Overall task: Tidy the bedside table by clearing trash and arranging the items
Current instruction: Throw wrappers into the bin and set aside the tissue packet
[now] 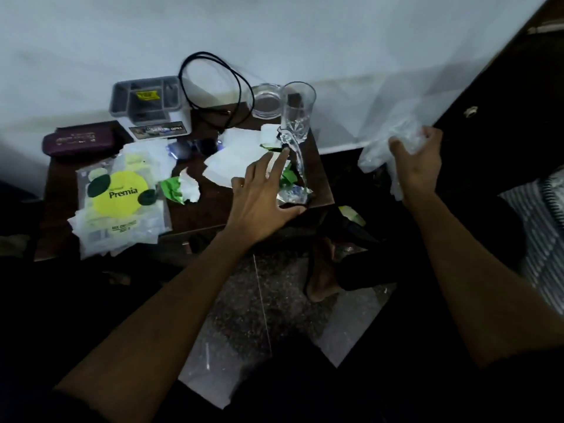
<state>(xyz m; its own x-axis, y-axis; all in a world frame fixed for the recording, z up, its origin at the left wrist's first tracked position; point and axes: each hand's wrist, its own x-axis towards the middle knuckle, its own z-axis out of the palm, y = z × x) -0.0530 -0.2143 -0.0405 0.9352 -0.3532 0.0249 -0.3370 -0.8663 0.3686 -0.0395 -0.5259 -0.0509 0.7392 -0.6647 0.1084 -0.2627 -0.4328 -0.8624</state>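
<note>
The left hand (259,196) reaches over the right front corner of the dark wooden tabletop (210,215), palm down, with its fingers (276,158) spread wide apart and clamped on nothing. The index fingertip lies at or just over a torn silvery foil wrapper with a clear strip (294,190); whether it actually touches cannot be told. That wrapper runs long and narrow from near the foot of the tall clear cut-glass tumbler (297,112) forward to the table's front edge, so its long axis lies roughly along the reach of the hand, just to the right of the fingers and partly beneath them. The left hand is plainly the nearer one. The right hand (416,157) hangs off the table to the right, well apart from the wrapper, its fingers closed on the bunched mouth of a thin clear plastic bag (390,129). Other scraps lie close: white paper sheets (232,160) just behind the left hand, a crumpled green-and-white wrapper (183,189) to its left. The likely next move is a pinch on the foil wrapper, and the glass standing at its far end could be knocked.
</note>
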